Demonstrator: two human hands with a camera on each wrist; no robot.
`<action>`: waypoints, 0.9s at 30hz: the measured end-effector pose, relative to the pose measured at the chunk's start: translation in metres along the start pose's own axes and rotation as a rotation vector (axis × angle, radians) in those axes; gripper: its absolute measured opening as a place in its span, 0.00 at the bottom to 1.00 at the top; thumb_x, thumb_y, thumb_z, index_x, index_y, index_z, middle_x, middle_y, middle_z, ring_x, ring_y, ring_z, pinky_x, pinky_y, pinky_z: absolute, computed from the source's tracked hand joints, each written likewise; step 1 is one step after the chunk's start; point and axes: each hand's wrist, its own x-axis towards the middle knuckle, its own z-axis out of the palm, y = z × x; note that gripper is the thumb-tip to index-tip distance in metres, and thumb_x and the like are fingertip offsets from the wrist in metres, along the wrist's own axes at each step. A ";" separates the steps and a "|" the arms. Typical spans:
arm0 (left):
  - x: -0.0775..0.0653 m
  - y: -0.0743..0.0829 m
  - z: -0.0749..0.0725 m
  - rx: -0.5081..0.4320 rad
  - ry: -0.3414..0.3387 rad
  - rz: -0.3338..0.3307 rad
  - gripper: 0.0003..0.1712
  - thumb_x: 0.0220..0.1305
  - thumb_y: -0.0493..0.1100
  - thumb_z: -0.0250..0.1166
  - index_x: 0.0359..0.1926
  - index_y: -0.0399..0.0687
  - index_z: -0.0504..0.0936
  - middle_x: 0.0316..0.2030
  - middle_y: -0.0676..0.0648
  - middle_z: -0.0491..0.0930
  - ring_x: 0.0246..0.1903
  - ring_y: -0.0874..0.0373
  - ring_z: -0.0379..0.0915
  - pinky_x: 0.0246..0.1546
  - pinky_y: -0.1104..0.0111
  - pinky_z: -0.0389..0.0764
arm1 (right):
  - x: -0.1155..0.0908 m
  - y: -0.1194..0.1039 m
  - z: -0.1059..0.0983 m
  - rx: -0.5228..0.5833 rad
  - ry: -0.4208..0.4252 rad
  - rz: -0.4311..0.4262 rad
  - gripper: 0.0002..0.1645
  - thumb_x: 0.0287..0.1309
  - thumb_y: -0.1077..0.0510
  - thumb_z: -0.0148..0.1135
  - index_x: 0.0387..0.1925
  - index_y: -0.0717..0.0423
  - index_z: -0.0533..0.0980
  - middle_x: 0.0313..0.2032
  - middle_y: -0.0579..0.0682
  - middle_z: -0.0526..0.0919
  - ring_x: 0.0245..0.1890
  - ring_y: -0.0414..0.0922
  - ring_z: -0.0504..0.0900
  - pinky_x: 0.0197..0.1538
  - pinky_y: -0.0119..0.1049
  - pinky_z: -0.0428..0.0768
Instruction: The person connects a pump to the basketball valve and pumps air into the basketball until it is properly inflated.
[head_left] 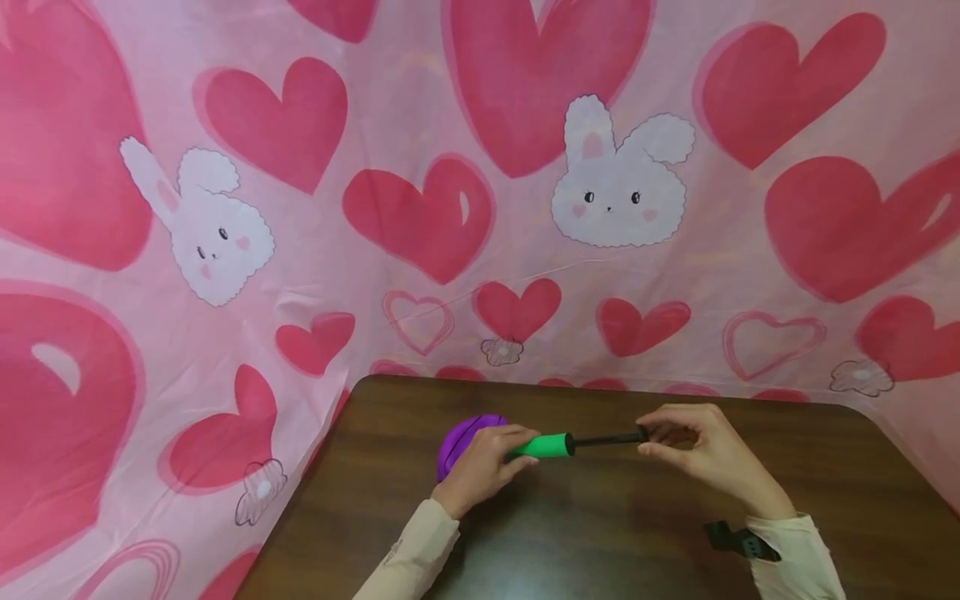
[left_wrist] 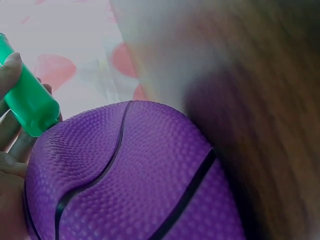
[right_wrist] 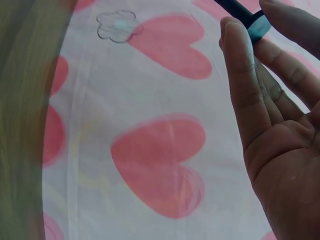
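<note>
A purple ball (head_left: 459, 443) with black seams and a dented side sits on the table at my left hand (head_left: 483, 462). In the left wrist view the dimpled skin of the ball (left_wrist: 135, 170) sags inward. My left hand grips the green barrel of a small hand pump (head_left: 547, 446), whose far end meets the ball (left_wrist: 45, 125). The pump's black rod is drawn out to the right. At the rod's end, my right hand (head_left: 712, 454) pinches the dark end knob (right_wrist: 257, 27) between thumb and fingers.
Under both hands lies a dark brown wooden table (head_left: 600, 533) with rounded far corners. Pink cloth (head_left: 525, 258) printed with red hearts and white rabbits hangs behind it and on the left. A black band (head_left: 742, 542) circles the right wrist.
</note>
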 end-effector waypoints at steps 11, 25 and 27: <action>0.000 0.005 0.002 0.017 0.017 0.027 0.19 0.62 0.41 0.76 0.54 0.48 0.88 0.51 0.50 0.90 0.49 0.59 0.87 0.51 0.66 0.86 | 0.008 0.007 0.042 0.062 0.009 -0.100 0.18 0.46 0.69 0.81 0.41 0.56 0.87 0.31 0.47 0.89 0.28 0.31 0.85 0.32 0.24 0.84; -0.002 0.008 0.005 0.022 0.031 0.030 0.19 0.60 0.41 0.77 0.53 0.49 0.89 0.49 0.52 0.91 0.48 0.60 0.88 0.49 0.66 0.86 | 0.008 0.011 0.070 0.065 0.013 -0.131 0.17 0.46 0.68 0.82 0.40 0.55 0.86 0.31 0.48 0.88 0.29 0.30 0.84 0.32 0.24 0.84; 0.000 0.007 0.005 0.023 0.032 0.036 0.19 0.60 0.41 0.78 0.53 0.50 0.89 0.49 0.52 0.91 0.47 0.61 0.88 0.48 0.66 0.86 | 0.008 0.010 0.069 0.054 0.015 -0.119 0.17 0.47 0.67 0.82 0.40 0.54 0.86 0.31 0.48 0.88 0.28 0.29 0.83 0.31 0.24 0.84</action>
